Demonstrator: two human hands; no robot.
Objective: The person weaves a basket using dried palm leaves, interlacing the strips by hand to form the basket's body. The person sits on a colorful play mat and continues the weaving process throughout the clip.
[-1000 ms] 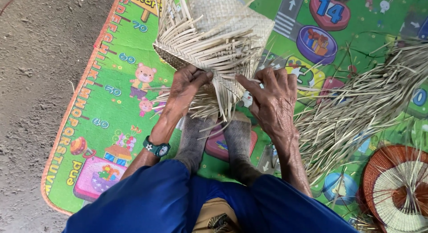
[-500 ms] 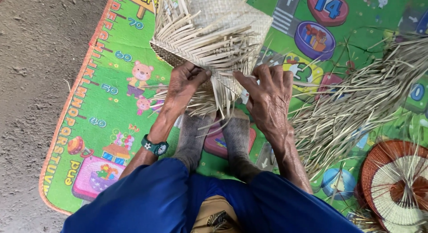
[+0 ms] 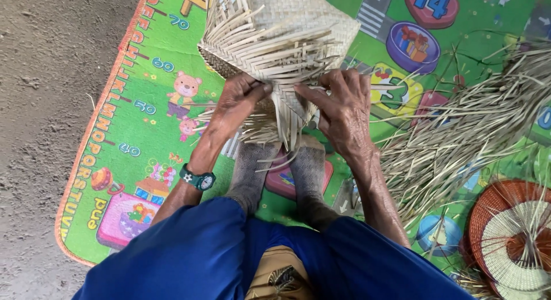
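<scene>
We look down on a pale, half-woven basket of flat straw strips (image 3: 281, 41), its loose ends bristling outward, held above our feet near the far edge of the bright green children's play mat (image 3: 143, 133) printed with numbers, letters and cartoon animals. The woven piece sits roughly at the middle of the mat's width, touching both of our hands along its near side.

Our left hand (image 3: 238, 102) comes up under the basket's near-left edge. Its fingers are pressed together and curled, the tips pinching a few strips where the weave ends. A dark green wristwatch (image 3: 198, 179) sits on that wrist.

Our right hand (image 3: 341, 113) lies against the basket's near-right side, fingers slightly spread and bent, the forefinger and thumb reaching toward the centre, where they press on the strips; whether they pinch a single strip we cannot tell. The fingertips of the two hands are near each other but apart.

Below the hands our two grey-socked feet (image 3: 278, 173) rest side by side on the mat, with loose strip ends hanging down to them. Blue trouser legs (image 3: 201, 254) fill the near edge of the view.

On the mat's right side lies a big loose bundle of dry straw strips (image 3: 465, 133). Toward the near-right corner sits a round coiled basket in rust-brown and white (image 3: 511, 237). Left of the mat is bare grey ground (image 3: 46, 105).
</scene>
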